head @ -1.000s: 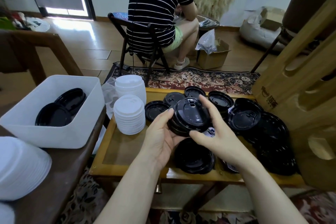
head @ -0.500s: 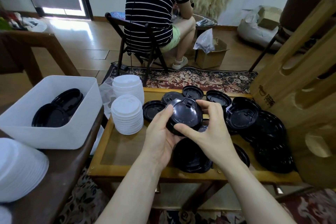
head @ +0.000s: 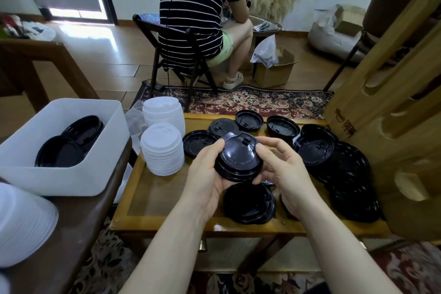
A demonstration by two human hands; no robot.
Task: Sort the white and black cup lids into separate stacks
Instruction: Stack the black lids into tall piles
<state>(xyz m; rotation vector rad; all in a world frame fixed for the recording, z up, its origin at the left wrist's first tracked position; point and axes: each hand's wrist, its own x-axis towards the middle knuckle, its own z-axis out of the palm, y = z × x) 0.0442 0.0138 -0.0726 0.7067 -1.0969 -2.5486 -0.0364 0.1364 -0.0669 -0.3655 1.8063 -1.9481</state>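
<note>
I hold a small stack of black lids (head: 239,157) above the low wooden table (head: 167,200). My left hand (head: 204,179) cups the stack from the left and below. My right hand (head: 284,172) grips its right rim with thumb and fingers. Several loose black lids (head: 334,157) lie scattered on the table's far and right side, and one black pile (head: 249,200) sits just under my hands. Two stacks of white lids (head: 162,150) stand at the table's left end.
A white bin (head: 78,174) with black lids (head: 69,143) rests on the brown table at left, next to more white lids (head: 21,224). A person in a striped shirt (head: 198,9) sits on a folding chair beyond. A wooden chair back (head: 393,126) stands close on the right.
Both hands shifted the held black stack slightly left and tilted it more upright. My right fingers moved from over the top lid to the stack's right rim.
</note>
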